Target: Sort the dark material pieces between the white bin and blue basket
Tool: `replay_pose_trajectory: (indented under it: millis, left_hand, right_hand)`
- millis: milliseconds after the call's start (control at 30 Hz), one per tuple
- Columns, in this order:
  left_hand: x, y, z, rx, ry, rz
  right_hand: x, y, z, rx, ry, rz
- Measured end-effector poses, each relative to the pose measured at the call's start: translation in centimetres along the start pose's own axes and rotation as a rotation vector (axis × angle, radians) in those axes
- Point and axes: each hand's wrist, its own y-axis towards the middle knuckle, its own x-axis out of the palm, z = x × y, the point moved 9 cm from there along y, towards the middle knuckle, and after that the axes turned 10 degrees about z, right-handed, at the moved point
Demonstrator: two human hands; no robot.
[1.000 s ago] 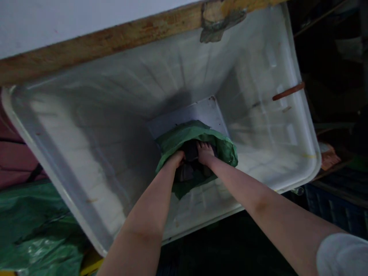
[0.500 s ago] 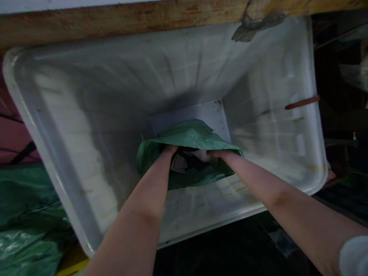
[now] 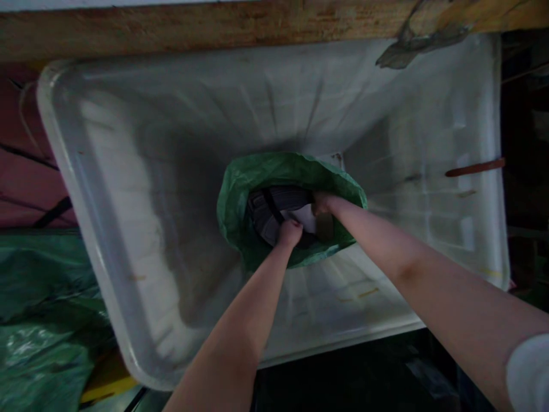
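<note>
A green woven plastic bag (image 3: 238, 177) stands with its mouth open, deep inside a large white plastic bin (image 3: 150, 200). Both my hands reach into it. My left hand (image 3: 291, 232) is closed in a fist at the end of a black strap (image 3: 273, 206). The strap crosses a dark grey, layered bundle (image 3: 287, 196) in the bag. At the bundle's right end is my right hand (image 3: 322, 203), its fingers curled and partly hidden, beside a pale piece (image 3: 305, 217). What those fingers hold cannot be made out.
A wooden beam (image 3: 171, 31) runs above the bin's far rim, with a torn grey scrap (image 3: 398, 54) hanging from it. A reddish-brown strip (image 3: 474, 167) hooks over the right rim. Green plastic sheeting (image 3: 38, 309) and pink material (image 3: 26, 171) lie at the left.
The bag's mouth has opened wider, showing the bundle inside. My left hand has moved right from the bag's far edge onto the strap. The view has shifted slightly.
</note>
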Motion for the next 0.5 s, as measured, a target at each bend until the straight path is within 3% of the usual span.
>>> replay_pose_trajectory:
  millis: [100,233,333,500]
  left_hand:
    - [4.1,-2.3,-1.6,-0.166,-0.236,-0.082]
    - [8.1,-2.5,-3.0,-0.349,-0.495,-0.172]
    - [9.0,-2.2,-4.6,-0.471,-0.616,-0.219]
    - [7.9,-1.9,-7.1,-0.586,-0.705,-0.243]
  right_hand:
    - [1.0,-0.6,-0.2,0.025,-0.028,-0.059]
    - [1.8,-1.1,-0.3,0.001,0.028,-0.08]
    - [2.5,-1.6,-0.3,0.003,0.102,-0.077]
    - [2.2,-3.4,-1.4,-0.063,0.325,-0.006]
